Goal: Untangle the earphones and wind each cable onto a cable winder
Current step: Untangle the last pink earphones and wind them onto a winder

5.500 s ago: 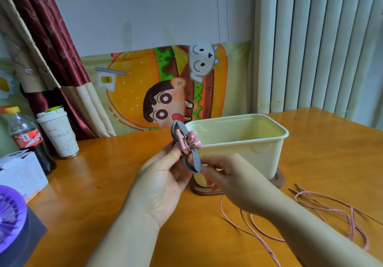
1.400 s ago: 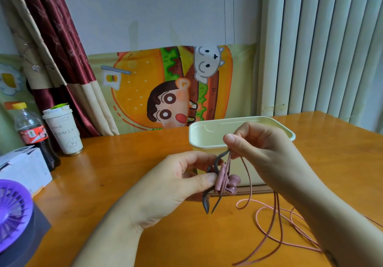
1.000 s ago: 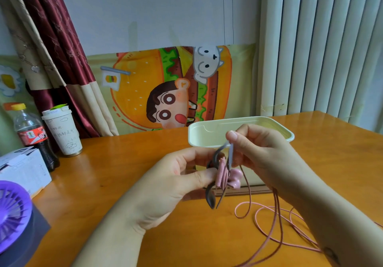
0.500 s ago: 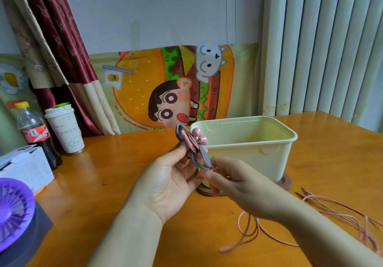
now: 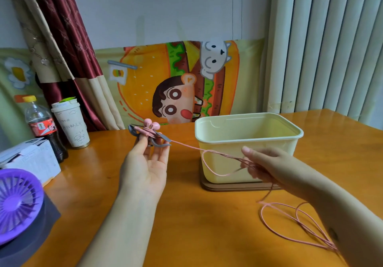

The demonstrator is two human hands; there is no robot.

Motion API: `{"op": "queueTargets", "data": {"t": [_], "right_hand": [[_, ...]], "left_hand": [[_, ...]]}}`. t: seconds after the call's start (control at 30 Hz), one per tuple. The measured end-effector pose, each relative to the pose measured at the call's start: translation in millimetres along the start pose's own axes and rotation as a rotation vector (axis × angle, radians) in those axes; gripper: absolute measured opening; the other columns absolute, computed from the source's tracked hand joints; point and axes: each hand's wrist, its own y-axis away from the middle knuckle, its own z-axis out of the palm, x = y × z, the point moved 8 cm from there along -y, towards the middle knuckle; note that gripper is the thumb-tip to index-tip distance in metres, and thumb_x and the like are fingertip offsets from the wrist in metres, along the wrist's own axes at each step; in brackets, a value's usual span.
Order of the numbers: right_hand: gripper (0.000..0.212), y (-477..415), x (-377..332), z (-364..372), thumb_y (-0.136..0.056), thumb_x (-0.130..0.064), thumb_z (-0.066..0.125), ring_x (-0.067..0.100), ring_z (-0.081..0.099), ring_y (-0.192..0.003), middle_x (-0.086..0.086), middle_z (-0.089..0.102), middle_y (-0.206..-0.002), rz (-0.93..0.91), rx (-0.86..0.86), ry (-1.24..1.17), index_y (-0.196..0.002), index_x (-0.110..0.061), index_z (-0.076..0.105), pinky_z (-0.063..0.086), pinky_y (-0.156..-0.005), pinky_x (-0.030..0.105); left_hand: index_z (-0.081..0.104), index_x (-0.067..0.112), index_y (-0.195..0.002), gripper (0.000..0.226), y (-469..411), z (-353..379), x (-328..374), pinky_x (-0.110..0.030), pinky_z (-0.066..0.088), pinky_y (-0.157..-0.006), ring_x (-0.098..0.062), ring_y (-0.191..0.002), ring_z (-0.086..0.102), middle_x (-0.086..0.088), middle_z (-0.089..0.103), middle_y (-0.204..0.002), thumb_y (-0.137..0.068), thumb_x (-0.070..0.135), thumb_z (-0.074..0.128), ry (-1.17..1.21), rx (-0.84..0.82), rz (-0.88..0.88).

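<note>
My left hand point(image 5: 145, 167) is raised palm up and holds a grey cable winder point(image 5: 154, 139) at its fingertips. A few pink turns are wound on the winder, and the two pink earbuds point(image 5: 151, 124) stick up above it. The pink cable point(image 5: 186, 145) runs taut from the winder to my right hand point(image 5: 269, 166), which pinches it in front of the tub. Behind that hand the cable drops into loose loops point(image 5: 290, 223) on the table at the right.
A cream plastic tub point(image 5: 248, 142) stands on a brown board point(image 5: 238, 186) at centre right. At the left are a purple fan point(image 5: 18, 204), a white box point(image 5: 29, 161), a cola bottle point(image 5: 41, 125) and a paper cup point(image 5: 70, 125). Curtains and a cartoon cloth back the wooden table point(image 5: 196, 225).
My hands have moved apart: the left lifted the winder up and to the left, the right drew the pink cable out to the right, so it now runs taut between them.
</note>
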Motion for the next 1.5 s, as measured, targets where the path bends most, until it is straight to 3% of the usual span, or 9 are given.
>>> {"op": "queueTargets", "data": {"t": [0.17, 0.33, 0.47, 0.6, 0.97, 1.13, 1.27, 1.4, 1.5], "right_hand": [[0.044, -5, 7, -16, -0.086, -0.049, 0.056, 0.007, 0.049, -0.057, -0.004, 0.061, -0.057, 0.000, 0.211, 0.282, -0.068, -0.012, 0.069, 0.037, -0.058, 0.020], [0.033, 1, 35, 2, -0.073, -0.038, 0.066, 0.024, 0.064, -0.079, 0.009, 0.053, -0.070, 0.199, 0.024, -0.438, -0.078, -0.005, 0.063, 0.057, -0.075, 0.040], [0.027, 11, 46, 19, -0.083, -0.034, 0.057, 0.024, 0.062, -0.056, 0.004, 0.038, -0.058, 0.299, -0.111, -0.709, -0.073, -0.010, 0.051, 0.050, -0.046, 0.027], [0.038, 20, 50, 19, -0.081, -0.040, 0.060, 0.009, 0.035, -0.046, 0.005, 0.053, -0.068, 0.284, -0.098, -0.529, -0.094, -0.004, 0.055, 0.032, -0.042, 0.019], [0.053, 18, 42, 102, -0.082, -0.037, 0.072, 0.009, 0.059, -0.066, 0.003, 0.068, -0.105, 0.289, -0.297, 0.240, -0.127, -0.015, 0.052, 0.050, -0.067, 0.024], [0.029, 16, 37, 63, -0.088, -0.032, 0.056, 0.010, 0.037, -0.046, 0.001, 0.044, -0.056, 0.203, 0.026, -0.494, -0.082, -0.005, 0.066, 0.031, -0.046, 0.020], [0.025, 22, 62, 13, -0.097, -0.027, 0.042, 0.006, 0.046, -0.038, 0.008, 0.065, -0.078, 0.253, 0.351, -1.205, -0.095, -0.008, 0.058, 0.036, -0.037, 0.016], [0.034, 35, 94, -19, -0.104, -0.018, 0.027, 0.030, 0.067, -0.095, 0.024, 0.055, -0.126, 0.223, 0.875, -1.566, -0.116, 0.002, 0.053, 0.059, -0.069, 0.031], [0.034, 57, 108, -43, -0.089, -0.012, 0.059, 0.034, 0.037, -0.136, 0.027, 0.038, -0.145, 0.145, 1.126, -1.324, -0.119, 0.004, 0.051, 0.035, -0.109, 0.033]], "left_hand": [[0.066, 0.008, -0.109, 0.017, -4, -11, -3, -0.035, 0.059, -0.074, -0.018, -0.084, 0.070, -0.006, 0.069, -0.101, -0.097, 0.017, 0.057, 0.026, 0.083, -0.001], [0.066, 0.009, -0.103, 0.014, -8, -14, 9, -0.030, 0.058, -0.056, -0.019, -0.086, 0.068, -0.006, 0.068, -0.104, -0.098, 0.017, 0.056, 0.046, 0.066, 0.037], [0.065, 0.008, -0.102, 0.013, -10, -12, 11, -0.031, 0.058, -0.050, -0.021, -0.085, 0.068, -0.007, 0.067, -0.103, -0.097, 0.017, 0.057, 0.071, 0.061, 0.013], [0.065, 0.009, -0.102, 0.013, -10, -13, 12, -0.035, 0.061, -0.069, -0.020, -0.088, 0.068, -0.006, 0.067, -0.104, -0.097, 0.018, 0.058, 0.092, 0.073, 0.011], [0.063, 0.006, -0.109, 0.016, 5, 4, 12, -0.037, 0.056, -0.069, -0.027, -0.103, 0.064, -0.011, 0.065, -0.111, -0.096, 0.016, 0.059, 0.176, 0.023, -0.065], [0.062, 0.007, -0.116, 0.022, -1, 1, 34, -0.038, 0.056, -0.077, -0.025, -0.097, 0.065, -0.009, 0.064, -0.109, -0.096, 0.017, 0.060, 0.201, 0.032, -0.008], [0.062, 0.008, -0.112, 0.022, -9, -10, 42, -0.036, 0.060, -0.062, -0.022, -0.089, 0.065, -0.007, 0.064, -0.102, -0.093, 0.018, 0.064, 0.228, 0.068, -0.009], [0.065, 0.011, -0.099, 0.009, -14, -19, 47, -0.026, 0.053, -0.045, -0.017, -0.083, 0.065, -0.002, 0.064, -0.095, -0.093, 0.018, 0.064, 0.234, 0.086, 0.004], [0.069, 0.014, -0.095, 0.011, -14, -22, 62, -0.024, 0.054, -0.051, -0.010, -0.077, 0.070, 0.003, 0.072, -0.088, -0.096, 0.018, 0.059, 0.234, 0.042, 0.059]]}}
